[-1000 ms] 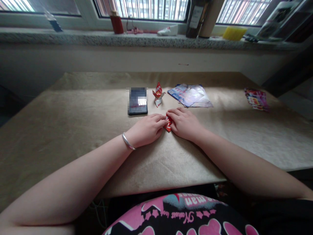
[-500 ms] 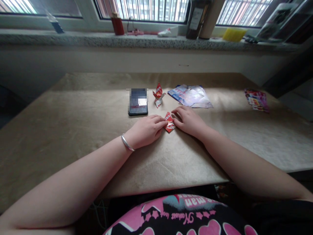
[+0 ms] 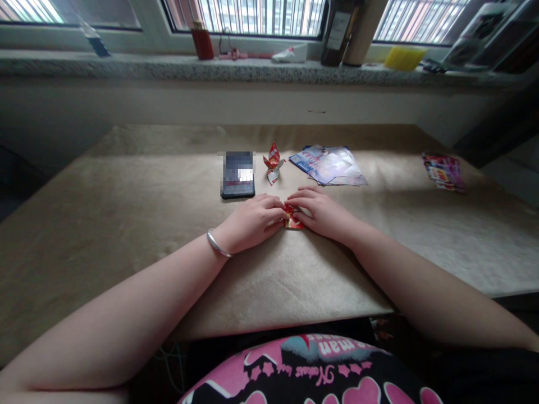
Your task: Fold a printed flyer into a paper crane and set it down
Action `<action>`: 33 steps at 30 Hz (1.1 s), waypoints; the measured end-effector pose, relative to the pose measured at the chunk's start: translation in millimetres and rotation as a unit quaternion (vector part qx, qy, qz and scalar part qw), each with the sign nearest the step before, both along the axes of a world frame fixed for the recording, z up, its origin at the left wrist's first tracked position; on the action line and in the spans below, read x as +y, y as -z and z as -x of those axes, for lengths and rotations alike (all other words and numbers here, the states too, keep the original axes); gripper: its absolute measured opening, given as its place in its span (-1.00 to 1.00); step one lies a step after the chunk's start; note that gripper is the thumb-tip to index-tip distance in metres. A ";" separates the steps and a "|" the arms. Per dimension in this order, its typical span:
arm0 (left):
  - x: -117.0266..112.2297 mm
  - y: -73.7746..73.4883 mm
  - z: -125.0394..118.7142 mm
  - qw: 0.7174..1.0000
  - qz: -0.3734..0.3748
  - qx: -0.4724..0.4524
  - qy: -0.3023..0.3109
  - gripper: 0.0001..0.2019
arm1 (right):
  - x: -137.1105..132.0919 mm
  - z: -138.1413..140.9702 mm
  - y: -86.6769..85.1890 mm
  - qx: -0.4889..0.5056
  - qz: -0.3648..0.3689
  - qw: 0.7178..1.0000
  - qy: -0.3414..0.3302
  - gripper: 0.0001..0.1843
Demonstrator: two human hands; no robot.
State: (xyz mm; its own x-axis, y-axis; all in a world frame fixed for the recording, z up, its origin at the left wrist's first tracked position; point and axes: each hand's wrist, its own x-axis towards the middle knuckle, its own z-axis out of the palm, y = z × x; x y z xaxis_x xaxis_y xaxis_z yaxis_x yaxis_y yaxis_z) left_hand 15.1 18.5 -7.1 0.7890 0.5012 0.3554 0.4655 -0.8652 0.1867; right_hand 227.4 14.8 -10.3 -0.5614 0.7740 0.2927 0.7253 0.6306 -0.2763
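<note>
Filling six o'clock, counted from the small folded red paper point(image 3: 293, 223) with twelve toward the window, a black shirt with pink print point(image 3: 324, 370) sits nearest, just below the edge of the tan tabletop point(image 3: 147, 224). A silver bracelet point(image 3: 218, 243) circles the left wrist between eight and nine. The left hand point(image 3: 255, 221) comes in from that side, its fingertips at the paper's left edge; whether they pinch it or only press it, I cannot tell. The right hand point(image 3: 324, 213) reaches in from three, fingers slightly bent and thumb on the paper, covering part of it; its grip cannot be told either. The paper lies on the tabletop between the two hands. Beyond them, a dark phone point(image 3: 238, 189) lies flat at ten, its screen partly pixelated. At eleven stands a pointed red-and-white folded shape point(image 3: 273, 163), and at one some overlapping printed sheets point(image 3: 330, 165). Well apart, between two and three, lies a pile of colourful cards point(image 3: 444, 171). Farthest off, the speckled sill point(image 3: 160, 68) bears a red container point(image 3: 202, 44) at eleven and a yellow block point(image 3: 404, 58) between one and two.
</note>
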 end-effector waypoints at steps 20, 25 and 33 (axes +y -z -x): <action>-8.2 -12.1 -1.4 0.992 -0.041 0.087 -0.079 -0.77 | -7.5 -7.9 -21.5 -0.073 -0.006 0.994 -0.083 -0.80; -7.1 -11.2 0.4 0.990 -0.051 0.097 -0.085 -0.77 | -8.3 -8.8 -24.3 -0.098 -0.018 0.992 -0.072 -0.77; -2.9 -5.9 1.8 0.993 -0.035 0.059 -0.094 -0.75 | -3.5 -9.1 -13.6 -0.066 0.017 0.997 0.019 -0.87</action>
